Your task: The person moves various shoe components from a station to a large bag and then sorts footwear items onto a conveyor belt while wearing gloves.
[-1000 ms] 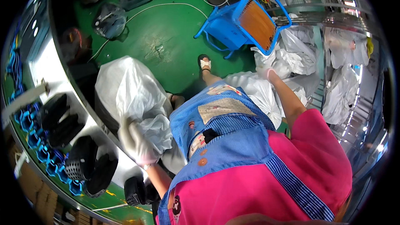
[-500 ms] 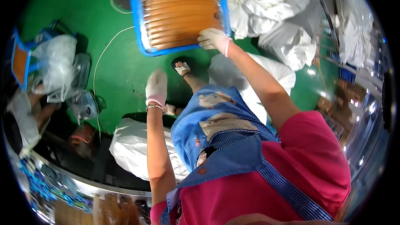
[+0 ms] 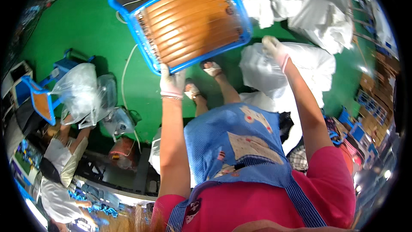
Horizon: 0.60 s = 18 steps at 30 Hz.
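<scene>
A blue-framed chair (image 3: 151,56) with a brown slatted seat (image 3: 189,21) stands tilted before me, clear plastic gleaming along the seat's sides. My left hand (image 3: 171,84), in a pale glove, grips the near left corner of the frame, its thumb on the seat side; the other fingers are hidden. Away to the right of the chair is my right hand (image 3: 274,50), gloved too and over a white sack (image 3: 257,66). Its fingers look bent, but they are blurred, and whether they touch the sack I cannot tell.
More white sacks (image 3: 319,21) are heaped at the far right. On the left, another person (image 3: 60,189) is beside a smaller blue chair (image 3: 43,103) and a clear plastic bag (image 3: 79,87). A pale cable (image 3: 124,75) crosses the green floor. Cartons (image 3: 380,103) stand at the right.
My right hand has left the chair and moved right, over the sack. My left hand has risen and taken hold of the chair's near edge. The chair has turned and looks nearer.
</scene>
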{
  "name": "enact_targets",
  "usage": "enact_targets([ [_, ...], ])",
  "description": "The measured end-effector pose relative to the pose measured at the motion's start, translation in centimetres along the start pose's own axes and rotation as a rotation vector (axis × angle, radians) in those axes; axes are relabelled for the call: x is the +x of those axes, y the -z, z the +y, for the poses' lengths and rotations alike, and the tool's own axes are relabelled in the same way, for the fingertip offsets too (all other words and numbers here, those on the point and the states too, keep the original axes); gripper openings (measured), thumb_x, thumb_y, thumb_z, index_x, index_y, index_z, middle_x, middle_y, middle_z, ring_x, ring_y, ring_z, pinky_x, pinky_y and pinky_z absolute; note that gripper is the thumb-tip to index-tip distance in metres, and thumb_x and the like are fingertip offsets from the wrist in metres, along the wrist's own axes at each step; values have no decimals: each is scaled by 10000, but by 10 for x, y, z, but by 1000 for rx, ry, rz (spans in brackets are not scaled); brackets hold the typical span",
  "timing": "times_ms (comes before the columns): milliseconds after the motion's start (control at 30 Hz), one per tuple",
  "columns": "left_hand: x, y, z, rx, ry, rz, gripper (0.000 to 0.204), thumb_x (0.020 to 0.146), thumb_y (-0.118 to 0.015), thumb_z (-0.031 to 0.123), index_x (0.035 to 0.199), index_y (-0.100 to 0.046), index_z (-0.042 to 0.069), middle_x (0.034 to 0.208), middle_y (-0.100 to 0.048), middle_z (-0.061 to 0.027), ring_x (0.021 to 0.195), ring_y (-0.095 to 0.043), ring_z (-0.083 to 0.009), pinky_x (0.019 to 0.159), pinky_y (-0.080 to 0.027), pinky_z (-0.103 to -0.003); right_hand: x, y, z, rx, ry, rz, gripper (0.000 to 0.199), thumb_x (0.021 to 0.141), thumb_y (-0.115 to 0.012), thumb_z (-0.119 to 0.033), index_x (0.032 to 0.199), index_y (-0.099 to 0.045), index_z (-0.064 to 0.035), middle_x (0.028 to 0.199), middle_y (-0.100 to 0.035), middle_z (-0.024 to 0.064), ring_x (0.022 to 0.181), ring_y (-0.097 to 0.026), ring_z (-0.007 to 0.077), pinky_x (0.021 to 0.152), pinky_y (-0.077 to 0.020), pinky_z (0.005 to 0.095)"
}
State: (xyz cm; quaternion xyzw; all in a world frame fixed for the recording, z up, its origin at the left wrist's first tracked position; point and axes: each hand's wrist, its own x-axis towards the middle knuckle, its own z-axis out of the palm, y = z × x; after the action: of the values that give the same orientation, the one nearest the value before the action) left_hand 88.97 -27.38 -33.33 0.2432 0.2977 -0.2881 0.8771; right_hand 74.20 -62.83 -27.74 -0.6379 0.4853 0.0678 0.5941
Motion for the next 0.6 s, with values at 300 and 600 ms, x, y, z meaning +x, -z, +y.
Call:
enact_targets([
  [300,-10,17,22,102,22,28,574,798,-696,348,1274,-480,109,1304,-509,-65,1216,-461,-293,1056,-334,-522,30,-108,-23,16,49,166,562,780,-666,-478,1003,-539,22,791,-567,86,686,-533,166,640,-442,306],
  [600,-58,70,135,207,13,275,641,708,-782,318,1242,-513,87,1274,-537,-57,1189,-476,-279,1024,-355,-501,-35,-210,-31,-85,69,21,602,776,-647,-492,1045,-525,33,972,-616,268,946,-596,395,809,-450,405],
])
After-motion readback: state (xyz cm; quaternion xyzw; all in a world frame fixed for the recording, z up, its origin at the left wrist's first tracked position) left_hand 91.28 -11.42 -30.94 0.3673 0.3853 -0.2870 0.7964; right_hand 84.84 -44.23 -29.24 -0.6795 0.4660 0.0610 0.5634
